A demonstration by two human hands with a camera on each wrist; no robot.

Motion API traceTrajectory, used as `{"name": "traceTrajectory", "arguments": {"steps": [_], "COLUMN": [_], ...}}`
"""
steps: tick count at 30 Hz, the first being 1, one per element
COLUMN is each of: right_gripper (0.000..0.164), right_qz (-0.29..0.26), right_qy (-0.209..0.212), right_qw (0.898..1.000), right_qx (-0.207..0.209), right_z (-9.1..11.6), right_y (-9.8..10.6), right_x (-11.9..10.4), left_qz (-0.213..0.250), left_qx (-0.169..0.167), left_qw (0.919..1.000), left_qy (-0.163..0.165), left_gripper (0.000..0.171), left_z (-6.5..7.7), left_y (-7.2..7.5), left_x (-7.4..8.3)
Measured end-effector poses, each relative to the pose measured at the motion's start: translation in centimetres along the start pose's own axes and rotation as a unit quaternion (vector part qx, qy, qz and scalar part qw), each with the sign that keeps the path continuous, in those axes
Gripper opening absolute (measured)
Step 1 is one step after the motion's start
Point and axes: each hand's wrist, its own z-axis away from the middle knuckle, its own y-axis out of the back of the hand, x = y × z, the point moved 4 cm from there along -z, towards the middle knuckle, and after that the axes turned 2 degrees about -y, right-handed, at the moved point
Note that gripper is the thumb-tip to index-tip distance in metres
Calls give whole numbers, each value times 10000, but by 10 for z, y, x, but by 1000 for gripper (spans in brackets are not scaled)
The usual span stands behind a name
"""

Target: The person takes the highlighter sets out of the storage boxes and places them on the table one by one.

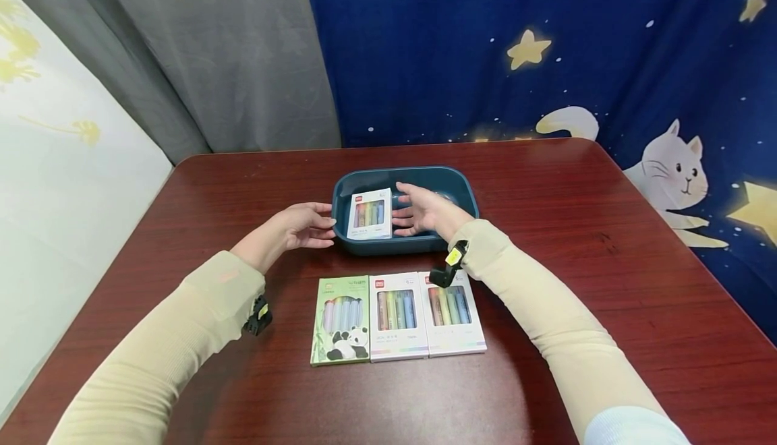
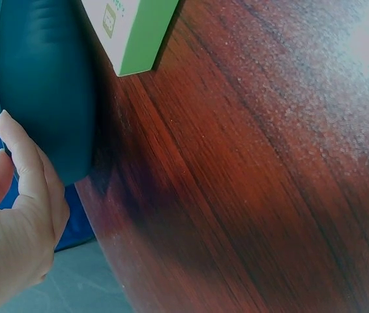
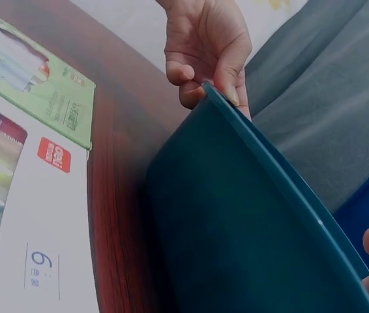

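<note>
A dark teal plastic bin stands toward the back of the table, its outer wall filling much of both wrist views. My left hand pinches its left rim; in the right wrist view the thumb lies over the edge. Inside the bin's left part, a white box of colored sticks leans with its window up. Just right of that box, my right hand reaches over the bin with spread fingers, holding nothing visible. Whether its fingertips touch the box, I cannot tell.
In front of the bin lie a green panda box, a white box and another white box, side by side. The right wrist camera partly covers the last one. Behind the table hang a grey curtain and a blue curtain.
</note>
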Motion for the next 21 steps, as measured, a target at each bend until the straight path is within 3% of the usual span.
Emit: {"name": "traceTrajectory", "arguments": {"steps": [8,21], "right_gripper": [49,46], "right_qz": [176,1027], "right_qy": [-75,306], "right_qw": [9990,9936], "right_qx": [-394,-349], "right_z": [-2,-10], "right_y": [-10,-14], "right_x": [3,3], "left_qz": [-14,25], "left_qx": [-10,-4], "left_qw": [10000,10000], "left_qy": [15,52], "left_gripper": [56,56], "left_z": [0,-1], "left_y": [0,1], "left_x": [1,1]}}
